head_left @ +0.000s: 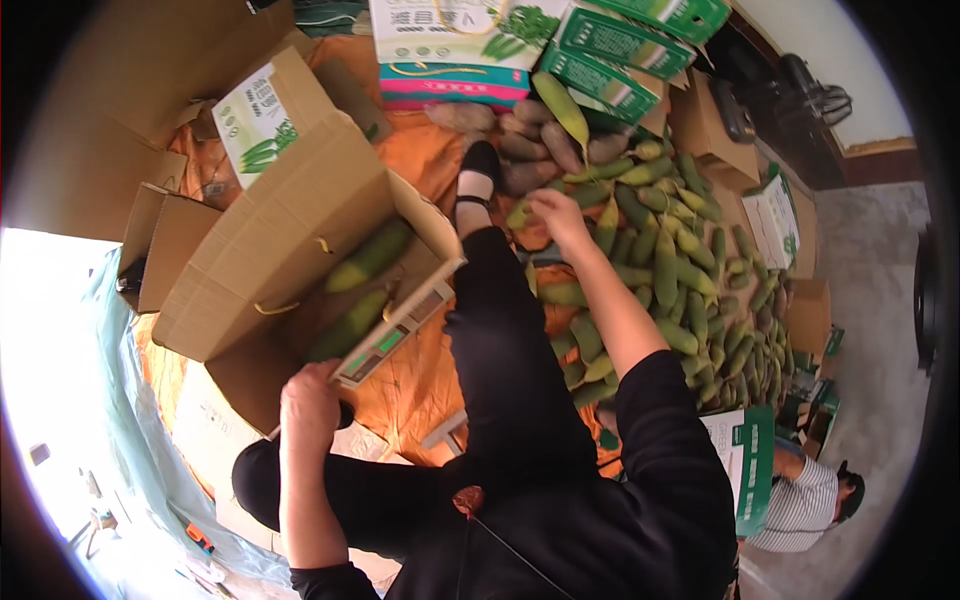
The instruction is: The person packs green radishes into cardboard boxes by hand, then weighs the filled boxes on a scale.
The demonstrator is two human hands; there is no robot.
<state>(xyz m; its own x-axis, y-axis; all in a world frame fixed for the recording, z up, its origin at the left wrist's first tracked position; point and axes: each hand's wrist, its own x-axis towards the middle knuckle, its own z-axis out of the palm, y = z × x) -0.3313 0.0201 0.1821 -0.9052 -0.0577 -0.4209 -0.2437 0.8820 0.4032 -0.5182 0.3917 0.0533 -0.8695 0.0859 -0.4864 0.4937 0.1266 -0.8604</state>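
My left hand (310, 402) is closed on the near corner of an open cardboard box (262, 235), its fingers curled over the rim. Inside that box lie long green radishes (370, 256), partly in shadow. My right hand (556, 216) reaches forward, with its fingers closed about the end of a green radish (519, 214) by my shoe. The fingers hide part of that radish. To the right of this hand spreads a large heap of green radishes (665, 265), many with pale tips.
Purplish roots (530, 145) lie at the back on an orange sheet (410, 375). Printed cartons (455, 35) and green boxes (605, 85) stand behind them. A smaller open box (165, 240) is at left. A person in a striped shirt (800, 510) is at lower right.
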